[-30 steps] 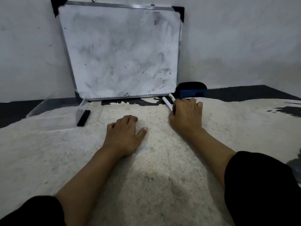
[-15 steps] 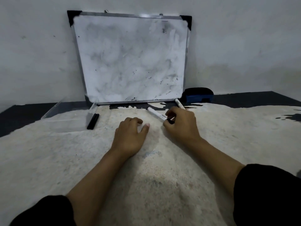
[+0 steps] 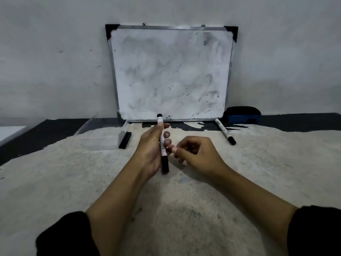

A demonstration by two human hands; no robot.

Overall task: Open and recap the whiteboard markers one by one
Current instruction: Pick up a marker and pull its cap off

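Note:
My left hand grips a white whiteboard marker held nearly upright, its black cap at the lower end and still on. My right hand hovers just right of it with fingers loosely curled and nothing in them, fingertips close to the marker's lower part. A second white marker with a black cap lies on the surface to the right, below the whiteboard's corner. Two black markers lie side by side at the left.
A smudged whiteboard leans against the wall. A dark blue eraser sits at its right foot. A clear plastic box lies left of the black markers. The pale mat covers the dark floor.
The white marker has passed from my right hand to my left hand and been lifted off the mat. My right hand has let go and drawn back beside it. The camera view shifted left.

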